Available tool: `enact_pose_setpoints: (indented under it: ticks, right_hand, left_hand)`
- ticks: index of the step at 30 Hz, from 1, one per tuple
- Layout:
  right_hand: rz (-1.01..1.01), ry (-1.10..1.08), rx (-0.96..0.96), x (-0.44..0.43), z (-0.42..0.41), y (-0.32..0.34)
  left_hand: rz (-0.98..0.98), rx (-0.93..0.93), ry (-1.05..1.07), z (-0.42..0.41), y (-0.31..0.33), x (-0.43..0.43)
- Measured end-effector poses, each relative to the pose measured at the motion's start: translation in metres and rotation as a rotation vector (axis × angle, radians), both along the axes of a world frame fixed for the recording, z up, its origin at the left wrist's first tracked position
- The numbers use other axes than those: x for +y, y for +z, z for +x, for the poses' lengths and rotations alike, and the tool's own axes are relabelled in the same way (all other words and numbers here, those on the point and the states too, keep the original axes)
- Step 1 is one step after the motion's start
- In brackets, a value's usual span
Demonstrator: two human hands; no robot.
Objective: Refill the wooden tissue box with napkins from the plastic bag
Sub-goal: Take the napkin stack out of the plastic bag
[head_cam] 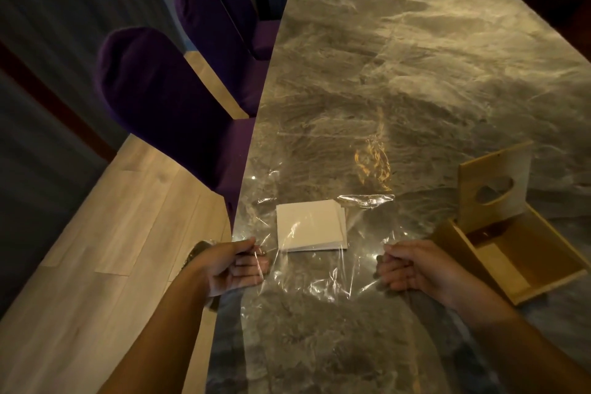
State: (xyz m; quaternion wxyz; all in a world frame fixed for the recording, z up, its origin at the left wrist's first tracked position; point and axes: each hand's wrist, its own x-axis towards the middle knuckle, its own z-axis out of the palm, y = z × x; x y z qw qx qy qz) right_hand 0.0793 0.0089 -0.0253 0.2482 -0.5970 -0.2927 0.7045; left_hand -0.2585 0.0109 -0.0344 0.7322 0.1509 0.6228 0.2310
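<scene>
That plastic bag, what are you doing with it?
A person is holding a clear plastic bag flat on the marble table, the left hand pinching one side and the right hand the other. A stack of white napkins is inside it. The wooden tissue box sits open to the right, lid up, with no napkins showing inside.

Clear plastic bag (319,253) flat on marble desk (415,57), white napkins (310,224) inside. Left hand (235,265) pinches bag's near left edge, right hand (415,265) its near right. Wooden tissue box (508,253) right of bag, lid (494,184) raised. Purple chairs (153,89) along left.
</scene>
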Motion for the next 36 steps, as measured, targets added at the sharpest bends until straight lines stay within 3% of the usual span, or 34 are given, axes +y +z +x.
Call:
enact_pose_setpoints:
  ticks: [4,17,28,36]
  right_hand:
    - [-0.012,-0.089,0.058,0.008,-0.007,0.003]
    - [-0.053,-0.332,0.489,0.045,-0.021,0.052]
    - [0.116,-0.287,0.517,0.057,-0.017,0.069]
    - [0.149,-0.199,0.425,0.037,-0.006,0.049]
  left_hand:
    - [0.018,-0.026,-0.041,0.004,0.008,0.005]
    - [0.257,-0.27,0.237,0.013,0.06,0.039]
    - [0.459,-0.348,0.225,0.012,0.091,0.047]
    - [0.5,-0.285,-0.007,-0.001,0.067,0.022]
